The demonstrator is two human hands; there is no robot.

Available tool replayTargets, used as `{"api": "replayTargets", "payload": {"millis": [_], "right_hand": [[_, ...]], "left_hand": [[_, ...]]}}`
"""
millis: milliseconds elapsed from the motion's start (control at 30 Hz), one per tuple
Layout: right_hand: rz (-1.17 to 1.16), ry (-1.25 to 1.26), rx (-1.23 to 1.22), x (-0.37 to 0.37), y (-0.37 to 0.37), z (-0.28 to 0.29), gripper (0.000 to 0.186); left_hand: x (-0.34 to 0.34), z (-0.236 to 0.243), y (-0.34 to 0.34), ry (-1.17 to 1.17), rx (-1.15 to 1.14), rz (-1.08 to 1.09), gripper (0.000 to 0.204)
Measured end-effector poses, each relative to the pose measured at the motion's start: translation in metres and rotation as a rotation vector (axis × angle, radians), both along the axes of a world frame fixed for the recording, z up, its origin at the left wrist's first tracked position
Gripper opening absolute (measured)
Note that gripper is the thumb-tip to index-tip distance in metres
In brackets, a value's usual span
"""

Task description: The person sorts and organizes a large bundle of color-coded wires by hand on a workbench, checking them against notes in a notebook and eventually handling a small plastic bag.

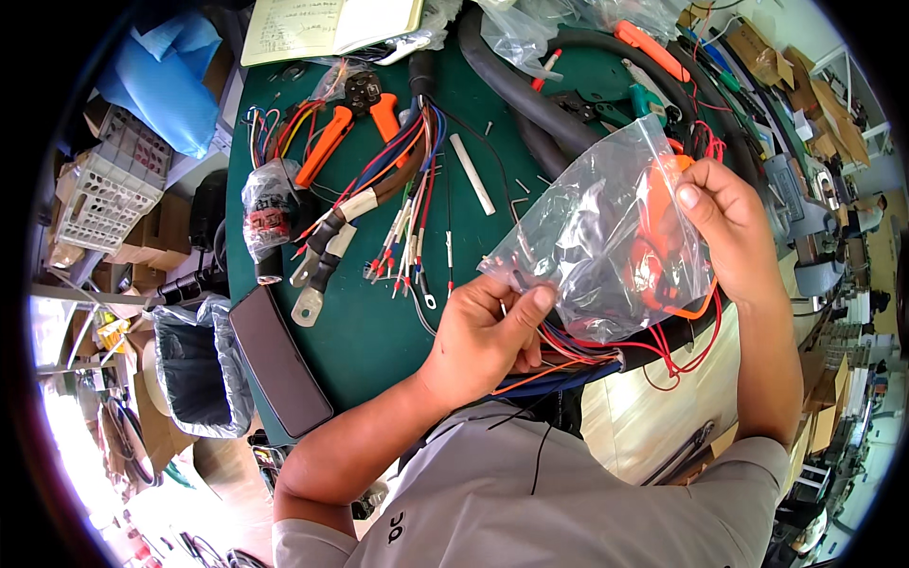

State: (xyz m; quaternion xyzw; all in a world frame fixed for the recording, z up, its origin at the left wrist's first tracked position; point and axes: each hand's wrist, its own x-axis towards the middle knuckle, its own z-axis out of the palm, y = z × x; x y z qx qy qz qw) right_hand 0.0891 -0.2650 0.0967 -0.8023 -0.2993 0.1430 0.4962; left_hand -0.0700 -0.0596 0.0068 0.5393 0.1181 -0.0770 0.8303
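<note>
A clear plastic bag (592, 248) is stretched between my two hands over the near right of the green table. My left hand (492, 327) pinches its lower left corner. At its upper right edge, my right hand (724, 222) grips it between thumb and fingers. Something orange shows through the bag's right side; I cannot tell whether it lies inside or behind. Below the bag run red, blue and orange wires (578, 355), close to my left hand. A thick cable's fanned-out wires (407, 227) end in red and white tips left of the bag.
Orange-handled crimping pliers (327, 147) lie at the far left beside a bagged cable end (268, 208). Two large ring lugs (308, 305) point toward a dark flat case (279, 360) on the table's left edge. Thick black cables (521, 76) curve across the back. A lined bin (199, 369) stands left.
</note>
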Motion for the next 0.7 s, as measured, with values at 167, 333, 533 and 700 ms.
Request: {"api": "replayTargets", "payload": {"millis": [167,333,533,700], "right_hand": [[-0.198,0.072,-0.143,-0.006,0.002,0.006,0.024],[-0.174,0.091,-0.076,0.0,-0.002,0.0,0.022],[-0.169,0.088,-0.028,-0.006,0.005,-0.002,0.022],[-0.217,0.044,-0.064,-0.006,0.005,-0.004,0.023]], "left_hand": [[0.0,-0.004,0.003,0.015,0.04,-0.028,0.037],[0.0,-0.005,0.0,-0.028,-0.002,0.028,0.04],[-0.003,-0.012,0.003,-0.035,0.094,-0.126,0.036],[0.001,-0.008,-0.001,-0.023,0.097,-0.061,0.022]]}}
